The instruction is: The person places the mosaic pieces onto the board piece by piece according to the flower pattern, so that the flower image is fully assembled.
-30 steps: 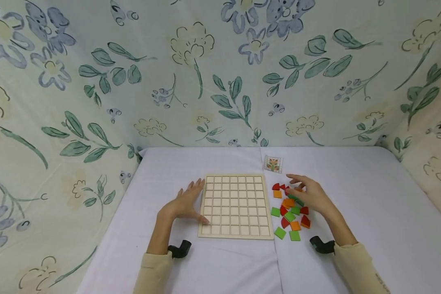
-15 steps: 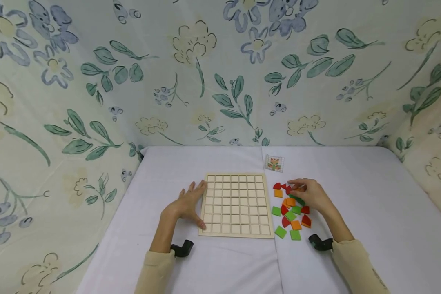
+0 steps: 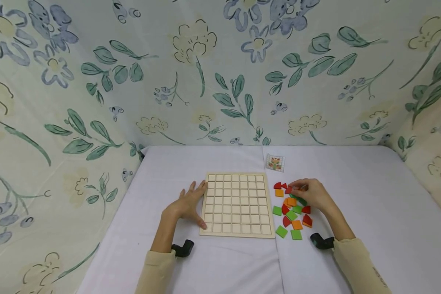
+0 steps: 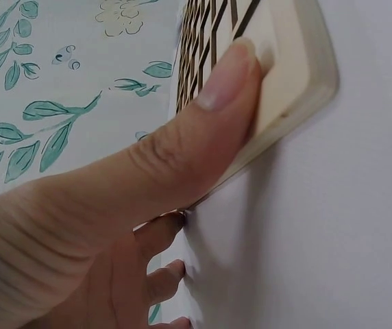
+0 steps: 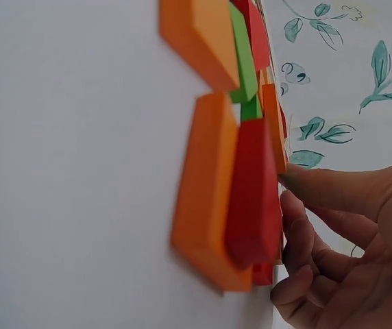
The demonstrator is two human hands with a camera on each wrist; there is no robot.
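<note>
In the head view, my left hand (image 3: 186, 207) lies at the left side of a wooden grid board (image 3: 271, 212), fingers spread along its edge. Its thumb (image 4: 216, 96) rests on top of the board's near left corner in the left wrist view. My right hand (image 3: 313, 193) reaches into the far end of a pile of coloured tiles, thumb and fingertips close together beside a red tile (image 3: 288, 190). Dark green tiles (image 3: 299, 200) lie just below those fingers. In the right wrist view, tiles hide the fingertips, so whether they pinch a tile cannot be told.
Several orange, red and light green tiles, among them a green square (image 3: 296, 234) and an orange square (image 3: 297, 225), lie right of the board. A small pattern card (image 3: 275, 163) lies beyond them. White cloth (image 3: 235, 261) covers the table; a floral curtain (image 3: 220, 81) hangs behind.
My right hand's thumb and fingers have come down and closer together at the far end of the tiles. The left thumb has slid slightly towards the board's near corner.
</note>
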